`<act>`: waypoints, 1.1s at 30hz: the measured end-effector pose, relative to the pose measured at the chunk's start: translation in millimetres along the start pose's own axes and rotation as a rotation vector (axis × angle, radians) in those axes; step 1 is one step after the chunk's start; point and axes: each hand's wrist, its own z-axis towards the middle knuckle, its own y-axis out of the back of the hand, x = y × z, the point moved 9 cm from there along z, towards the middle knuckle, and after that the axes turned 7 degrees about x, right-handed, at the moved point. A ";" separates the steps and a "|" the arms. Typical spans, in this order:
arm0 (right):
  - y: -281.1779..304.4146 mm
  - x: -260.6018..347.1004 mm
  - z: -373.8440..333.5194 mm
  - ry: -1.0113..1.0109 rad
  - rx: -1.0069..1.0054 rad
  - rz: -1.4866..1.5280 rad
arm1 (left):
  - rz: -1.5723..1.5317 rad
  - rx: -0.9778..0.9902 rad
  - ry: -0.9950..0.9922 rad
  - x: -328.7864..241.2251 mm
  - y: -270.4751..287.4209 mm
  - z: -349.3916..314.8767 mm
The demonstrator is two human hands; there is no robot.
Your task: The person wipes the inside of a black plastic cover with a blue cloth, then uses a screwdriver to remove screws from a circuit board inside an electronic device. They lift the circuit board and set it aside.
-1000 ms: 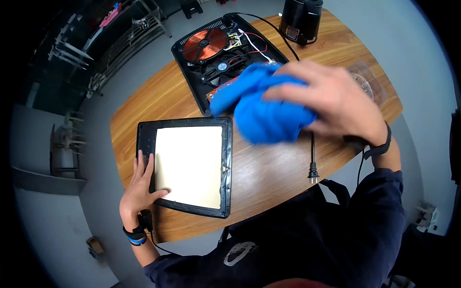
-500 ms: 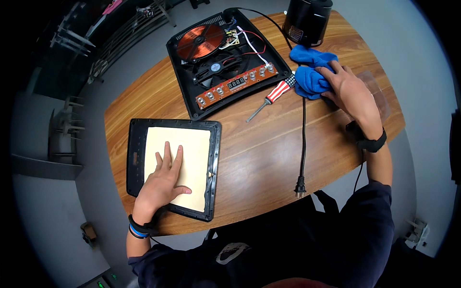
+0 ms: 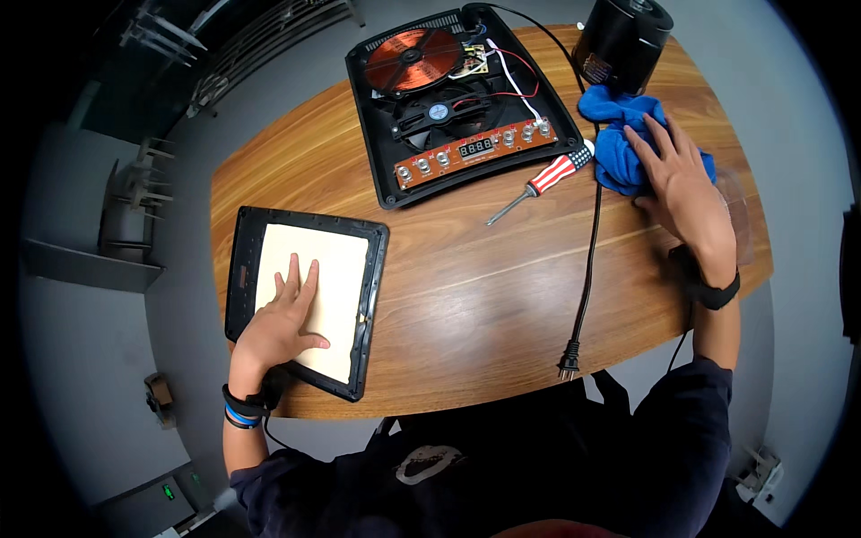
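Note:
My left hand lies with fingers spread on the cream sheet inside a black rectangular cover, at the table's left front. My right hand rests on a crumpled blue cloth at the right, its fingers stretched out over the fabric. Between the hands and farther back sits an opened induction cooker base. It shows a copper coil, a fan and a brown button board. A screwdriver with a striped handle lies between the base and the cloth.
A black cylindrical container stands at the back right of the wooden table. The black power cord runs forward to its plug near the front edge. Something of clear plastic lies partly hidden beside my right wrist.
The whole view has shifted. My right hand is still on the blue cloth, its fingers now straighter and more spread. My left hand stays on the cream sheet.

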 end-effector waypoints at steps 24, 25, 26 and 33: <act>12.2 96.2 29.3 0.472 0.077 0.307 | -0.017 -0.075 0.224 86.6 42.0 80.1; 9.2 98.1 28.6 0.470 0.094 0.296 | -0.030 -0.061 0.222 80.2 47.7 83.4; 5.7 99.7 28.5 0.463 0.111 0.296 | 0.010 -0.081 0.240 71.5 55.7 84.2; -9.7 100.4 22.5 0.613 0.261 0.406 | 0.001 -0.463 0.031 -54.7 128.1 67.1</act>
